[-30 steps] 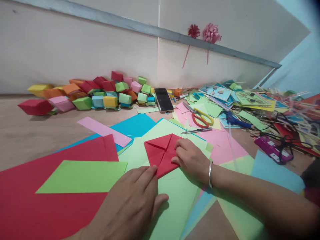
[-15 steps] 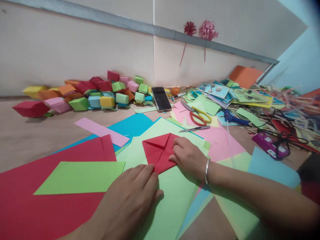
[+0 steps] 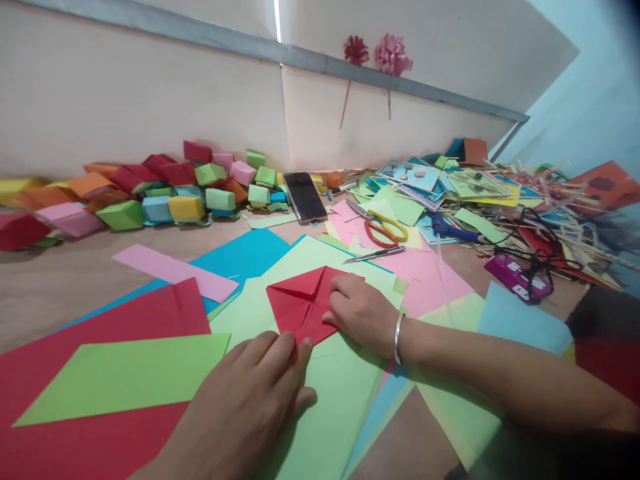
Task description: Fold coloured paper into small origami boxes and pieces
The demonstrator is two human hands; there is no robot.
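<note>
Left hand point(image 3: 250, 393) lies flat, fingertips pinning the red folded paper point(image 3: 297, 303) by its near corner. Right hand point(image 3: 357, 313) (loosely bent, gripping nothing) presses its right side. Both are unmoved.

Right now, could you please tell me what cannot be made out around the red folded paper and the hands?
Head view.
The red folded paper: right corner hidden under the right hand; pinched or only pressed, cannot tell.
Near tip covered by fingers of the left hand.
Left wrist, cut off by the bottom edge.
The purple device: label too small to read.

wall point(image 3: 150, 100): cream panels, grey rail point(image 3: 200, 30) | floor point(image 3: 60, 280): light wood | right wall point(image 3: 600, 80): pale blue
</note>
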